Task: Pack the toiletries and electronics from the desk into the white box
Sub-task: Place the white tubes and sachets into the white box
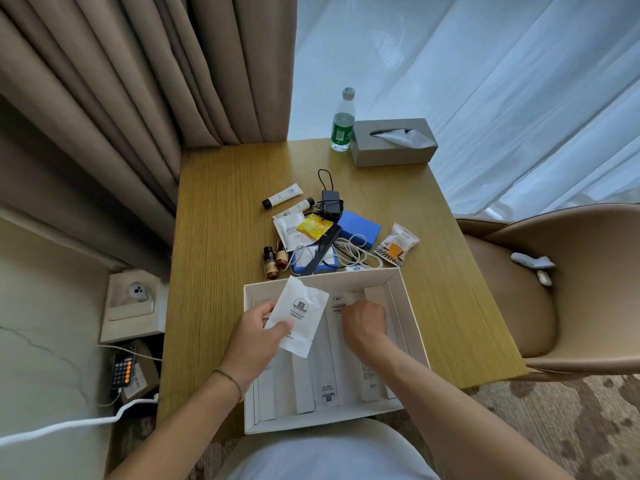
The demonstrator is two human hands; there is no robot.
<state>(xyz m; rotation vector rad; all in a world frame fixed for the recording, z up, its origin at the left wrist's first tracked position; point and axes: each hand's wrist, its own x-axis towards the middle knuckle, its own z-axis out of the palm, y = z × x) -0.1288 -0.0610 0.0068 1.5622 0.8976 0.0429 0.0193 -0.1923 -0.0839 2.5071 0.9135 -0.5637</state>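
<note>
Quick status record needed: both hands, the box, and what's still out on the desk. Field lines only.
left hand: pinches a flat white paper sachet above the box
right hand: fingers curled, down inside the box among the white packets; what it grips is hidden
open white cardboard box: at the near desk edge, holds several long white packets
still on wooden desk: two white tubes with black caps, two small brown bottles, black comb, white cable, black charger, blue rectangular box, yellow sachet
</note>
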